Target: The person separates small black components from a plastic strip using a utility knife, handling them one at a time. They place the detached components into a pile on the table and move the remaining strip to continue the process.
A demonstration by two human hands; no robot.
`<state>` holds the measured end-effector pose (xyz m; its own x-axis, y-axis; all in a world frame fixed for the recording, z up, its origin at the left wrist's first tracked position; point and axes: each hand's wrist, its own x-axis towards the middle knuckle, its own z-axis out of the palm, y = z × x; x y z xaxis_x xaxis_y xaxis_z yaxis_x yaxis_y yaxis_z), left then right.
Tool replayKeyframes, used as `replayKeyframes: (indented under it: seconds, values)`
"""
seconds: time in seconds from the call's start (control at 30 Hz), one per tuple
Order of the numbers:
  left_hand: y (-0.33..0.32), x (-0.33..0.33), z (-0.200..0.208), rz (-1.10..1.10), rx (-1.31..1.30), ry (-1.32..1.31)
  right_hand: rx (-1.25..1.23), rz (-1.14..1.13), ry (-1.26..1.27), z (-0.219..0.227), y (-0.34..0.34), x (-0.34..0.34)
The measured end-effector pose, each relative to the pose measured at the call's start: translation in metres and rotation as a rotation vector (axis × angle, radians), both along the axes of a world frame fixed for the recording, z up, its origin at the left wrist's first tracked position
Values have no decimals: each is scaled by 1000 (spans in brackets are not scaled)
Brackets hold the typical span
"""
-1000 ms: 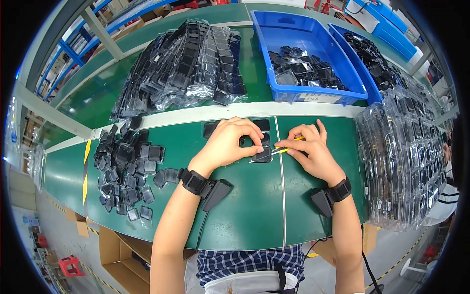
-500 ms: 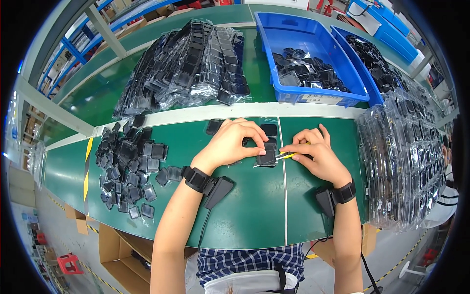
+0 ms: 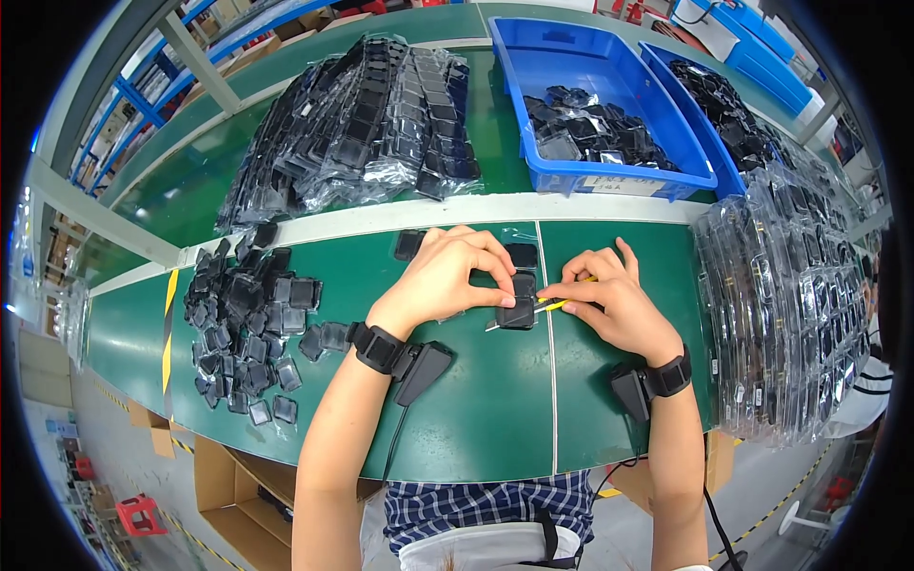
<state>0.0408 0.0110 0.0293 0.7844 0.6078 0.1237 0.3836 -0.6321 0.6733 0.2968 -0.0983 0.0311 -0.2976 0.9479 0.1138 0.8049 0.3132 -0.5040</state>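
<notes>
this is looking like a factory workshop: a green workbench is carrying heaped black parts, blue bins are holding more, blue racks are standing behind.

Red stool on grey floor

The black strip and yellow tool have shifted slightly toward the bench's near edge.

- We see a red stool on the floor at lower left.
- Nearer us, an open cardboard box stands below the table's edge.
- Behind a slanting pale post, we see blue shelving at upper left.
- We spot striped tape crossing the tabletop's left end.
</notes>
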Motion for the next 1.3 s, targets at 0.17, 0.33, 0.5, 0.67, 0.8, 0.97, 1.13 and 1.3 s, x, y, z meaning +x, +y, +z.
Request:
replayKeyframes:
  seconds: [0.17, 0.33, 0.5, 0.67, 0.8, 0.97, 1.13, 1.3]
  values:
    - [-1, 0, 2, 1, 20, 40, -118, 1, -4, 7, 0, 9]
    - [-3, 2, 3, -1, 37, 45, -111, 2, 10, 10, -3, 11]
    - [5, -5, -3, 0, 43, -29, -269, 8, -8, 29, -9, 28]
    - [17, -22, 11, 107, 86, 16, -245, -84, 39, 26, -11, 38]
    - [7, -23, 26, 157, 258, 3, -158, -154, 27, 20, -10, 34]
    - [-16, 0, 27, -129, 323, 11, -130, -152, -3, 18, -6, 24]
    - [-21, 6, 27, -194, 330, 57, -93, -104, -6, 15, -7, 17]
    - [-10, 3, 16, -129, 192, -106, -43, -48, -12, 11, -7, 12]
